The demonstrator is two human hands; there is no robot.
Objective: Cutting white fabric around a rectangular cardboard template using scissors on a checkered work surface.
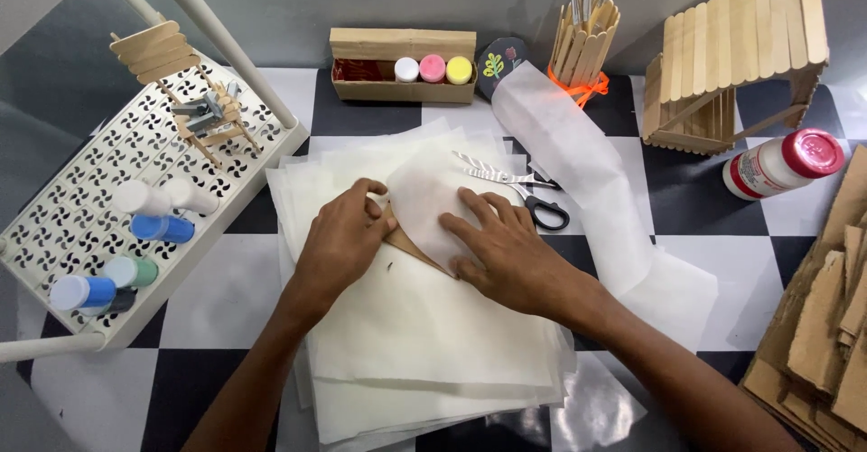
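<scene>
We press our right hand (pixel 506 249) flat, fingers spread, on a small sheet of translucent paper (pixel 424 195) that covers most of a brown cardboard piece (pixel 411 246). Only the lower edge of the cardboard shows, between our two hands. Our left hand (pixel 343 240) is curled at the left edge of that paper, its fingertips pinching the edge where it meets the cardboard. Both lie on top of a stack of white paper sheets (pixel 424 344) in the middle of the checkered desk (pixel 226 298). Just beyond our right hand lie scissors (pixel 524 190) with black handles, partly on the stack. A white glue bottle (pixel 781 165) with a red cap lies well apart to the right.
</scene>
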